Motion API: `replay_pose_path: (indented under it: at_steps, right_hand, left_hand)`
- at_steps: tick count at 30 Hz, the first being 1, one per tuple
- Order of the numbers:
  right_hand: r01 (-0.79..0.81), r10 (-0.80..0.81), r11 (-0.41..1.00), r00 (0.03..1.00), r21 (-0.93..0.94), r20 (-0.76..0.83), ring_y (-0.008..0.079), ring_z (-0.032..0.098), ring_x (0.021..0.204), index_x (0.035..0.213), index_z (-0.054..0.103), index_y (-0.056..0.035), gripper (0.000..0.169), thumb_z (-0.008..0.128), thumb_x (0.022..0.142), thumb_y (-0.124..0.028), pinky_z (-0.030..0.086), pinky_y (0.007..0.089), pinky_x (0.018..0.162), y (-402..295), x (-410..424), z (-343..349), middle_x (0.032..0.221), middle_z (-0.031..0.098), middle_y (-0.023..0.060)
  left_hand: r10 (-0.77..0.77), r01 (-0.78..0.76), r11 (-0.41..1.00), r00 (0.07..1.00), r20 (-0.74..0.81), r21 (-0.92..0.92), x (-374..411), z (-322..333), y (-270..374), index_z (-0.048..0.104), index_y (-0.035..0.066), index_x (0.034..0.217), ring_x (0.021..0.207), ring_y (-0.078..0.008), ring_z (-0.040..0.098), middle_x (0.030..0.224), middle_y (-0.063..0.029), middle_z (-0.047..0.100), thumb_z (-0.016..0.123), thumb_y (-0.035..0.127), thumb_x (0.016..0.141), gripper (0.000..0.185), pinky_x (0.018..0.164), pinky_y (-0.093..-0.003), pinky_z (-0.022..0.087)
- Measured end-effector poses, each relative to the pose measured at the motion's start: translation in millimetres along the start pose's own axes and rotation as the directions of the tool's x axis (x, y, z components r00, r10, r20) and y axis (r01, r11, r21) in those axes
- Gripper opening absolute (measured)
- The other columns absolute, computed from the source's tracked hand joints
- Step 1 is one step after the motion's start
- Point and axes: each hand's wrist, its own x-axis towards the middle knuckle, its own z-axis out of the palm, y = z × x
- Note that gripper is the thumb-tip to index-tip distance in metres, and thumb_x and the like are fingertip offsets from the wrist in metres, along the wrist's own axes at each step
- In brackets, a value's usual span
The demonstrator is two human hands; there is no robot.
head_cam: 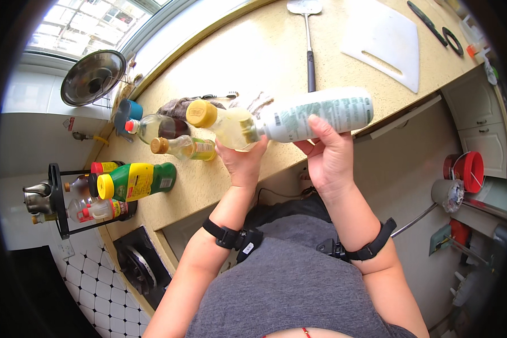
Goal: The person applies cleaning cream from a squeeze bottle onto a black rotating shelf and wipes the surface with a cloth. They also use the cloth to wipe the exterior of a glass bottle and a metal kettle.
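Note:
My left hand [241, 162] grips a clear plastic bottle [232, 129] with a yellow cap, near the middle of the view. In my right hand [329, 152] is a white bottle [321, 114] with green print, lying sideways, its narrow end against the clear bottle's side. My right thumb rests on the print. Left of my hands stand a small bottle of yellow liquid [186, 148], a red-capped bottle [160, 129] with dark contents and a green bottle with a yellow cap [162, 177]. A brown cloth [177, 108] lies behind them.
A spatula [310, 63] and a white cutting board [388, 38] lie on the speckled counter [245, 55]. Several bottles fill a black rack [59, 198] at left, above a gas hob [139, 262]. A blue cup [131, 110] and metal lid [94, 78] stand near the window. A red bucket [474, 172] is at right.

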Motion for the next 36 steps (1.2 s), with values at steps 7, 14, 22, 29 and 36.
replay_pose_path:
  at_steps: [7,14,22,29,36]
  right_hand:
    - [0.13,-0.139,0.99,0.966,-0.055,-0.218,0.0217,0.058,0.093,0.111,0.048,-0.0063,0.04,0.063,0.075,-0.006,0.052,0.0388,0.079,-40,31,-76,0.104,0.057,0.0086]
    - [0.445,-0.398,0.892,0.854,0.076,-0.335,0.0212,0.057,0.096,0.109,0.05,-0.0041,0.038,0.066,0.076,-0.015,0.052,0.0343,0.079,-142,26,-160,0.107,0.057,0.0094]
    - [0.578,-0.511,0.815,0.754,0.046,-0.412,0.0179,0.06,0.087,0.108,0.051,-0.005,0.038,0.065,0.077,-0.022,0.053,0.0308,0.072,-175,-3,-180,0.1,0.06,0.0076]
    - [0.632,-0.535,0.774,0.683,0.036,-0.497,0.0213,0.059,0.092,0.11,0.05,-0.005,0.039,0.064,0.078,-0.023,0.054,0.0332,0.073,-184,-32,-216,0.104,0.059,0.0091]
    - [0.655,-0.569,0.755,0.65,-0.008,-0.504,0.0202,0.06,0.09,0.11,0.051,-0.0053,0.039,0.063,0.079,-0.024,0.054,0.032,0.069,-200,-42,-229,0.103,0.06,0.0083]
  left_hand:
    - [0.023,-0.025,0.998,0.999,0.046,0.058,0,-9,2,0.038,0.001,0.115,0.095,-0.0205,0.054,0.104,-0.0094,0.054,0.079,0.011,0.057,0.072,0.084,-0.0316,0.044]
    - [-0.061,0.085,0.919,0.995,0.073,-0.385,13,-34,61,0.042,-0.001,0.118,0.098,-0.0207,0.054,0.108,-0.0094,0.052,0.07,-0.005,0.062,0.063,0.088,-0.0348,0.044]
    - [0.055,-0.034,0.957,0.996,0.066,-0.288,119,64,74,0.04,0.002,0.113,0.099,-0.0181,0.052,0.107,-0.0077,0.052,0.075,0.002,0.06,0.065,0.086,-0.0323,0.044]
    - [-0.006,0.005,0.981,1.0,-0.002,-0.193,148,122,19,0.038,0.005,0.116,0.099,-0.0198,0.053,0.109,-0.0071,0.051,0.078,0.008,0.056,0.072,0.086,-0.0324,0.044]
    - [-0.021,0.019,0.988,1.0,-0.01,-0.15,145,121,-17,0.036,0.005,0.116,0.097,-0.0202,0.054,0.107,-0.0079,0.052,0.077,0.01,0.057,0.072,0.084,-0.0325,0.045]
